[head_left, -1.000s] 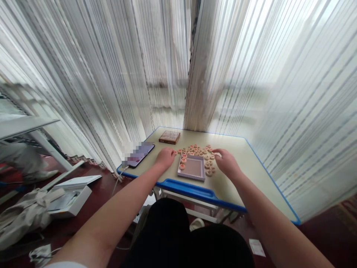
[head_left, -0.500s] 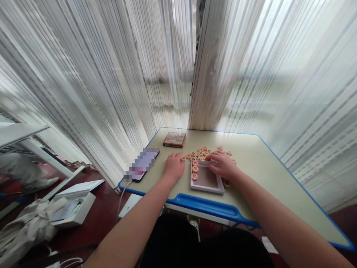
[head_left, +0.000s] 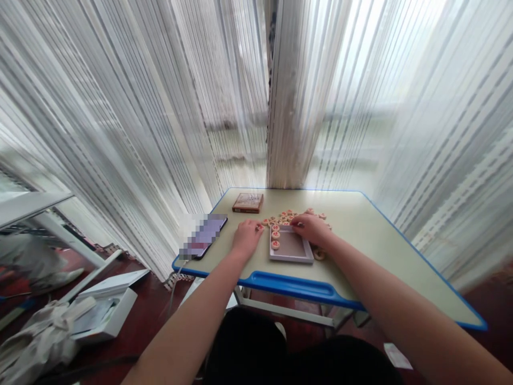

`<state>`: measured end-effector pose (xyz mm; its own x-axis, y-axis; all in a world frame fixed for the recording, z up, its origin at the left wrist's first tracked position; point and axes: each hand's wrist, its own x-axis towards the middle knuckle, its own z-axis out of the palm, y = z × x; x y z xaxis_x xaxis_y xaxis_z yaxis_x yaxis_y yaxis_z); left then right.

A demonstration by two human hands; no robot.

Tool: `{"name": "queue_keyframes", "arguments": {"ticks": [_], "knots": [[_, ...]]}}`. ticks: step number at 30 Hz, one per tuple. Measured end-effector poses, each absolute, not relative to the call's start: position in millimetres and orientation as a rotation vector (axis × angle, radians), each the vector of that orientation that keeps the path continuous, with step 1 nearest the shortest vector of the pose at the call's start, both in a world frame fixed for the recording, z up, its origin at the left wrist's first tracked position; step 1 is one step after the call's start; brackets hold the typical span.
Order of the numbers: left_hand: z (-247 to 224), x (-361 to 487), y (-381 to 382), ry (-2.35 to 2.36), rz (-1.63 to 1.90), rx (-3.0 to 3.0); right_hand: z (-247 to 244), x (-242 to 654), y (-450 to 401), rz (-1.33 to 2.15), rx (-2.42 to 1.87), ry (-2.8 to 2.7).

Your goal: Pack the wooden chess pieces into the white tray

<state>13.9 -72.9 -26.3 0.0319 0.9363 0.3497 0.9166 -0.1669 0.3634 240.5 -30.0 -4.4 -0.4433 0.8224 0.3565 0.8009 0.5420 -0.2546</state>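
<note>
A shallow box tray (head_left: 292,261) lies on the table, with three round xiangqi pieces (head_left: 275,235) in a column along its left side. More loose xiangqi pieces (head_left: 289,213) are heaped behind it. To the left of the tray, my left hand (head_left: 246,237) has its fingers curled on one piece (head_left: 259,228) with red marking. My right hand (head_left: 312,229) is over the tray's far right corner, its thumb and fingers pinched together; whatever is between them is hidden. Another piece (head_left: 319,253) sits just outside the tray, beneath my right wrist.
A brown printed box (head_left: 248,203) lies at the back left of the table. On the left edge is a phone (head_left: 206,238) with a cable. A blue pen groove (head_left: 290,283) runs along the front. An open white box (head_left: 106,313) and a person's leg (head_left: 30,262) are at floor level, left.
The view has shifted slightly, moving the table left in the picture. My right fingers have closed together near the tray's far edge. My left hand stays beside the tray with its piece.
</note>
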Motion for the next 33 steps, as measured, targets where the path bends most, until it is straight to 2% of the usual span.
{"name": "queue_keyframes", "arguments": {"ticks": [5,11,15,18,26,33], "knots": [[-15,19,-71,1.992,0.980,2.079,-8,243,-30,-0.023,-1.239,-2.282],[21,34,-29,1.478,1.246,2.117,-1,243,-39,-0.154,-0.991,-2.170],[16,45,-14,1.363,1.303,2.266,2,244,-43,-0.172,-0.933,-2.132],[6,44,-16,1.252,1.178,2.357,2,244,-45,-0.141,-0.936,-2.150],[15,32,-15,1.108,0.935,1.963,-3,242,-42,-0.022,-1.060,-2.207],[14,33,-16,1.005,0.880,1.801,4,241,-49,-0.007,-0.987,-2.105]]}}
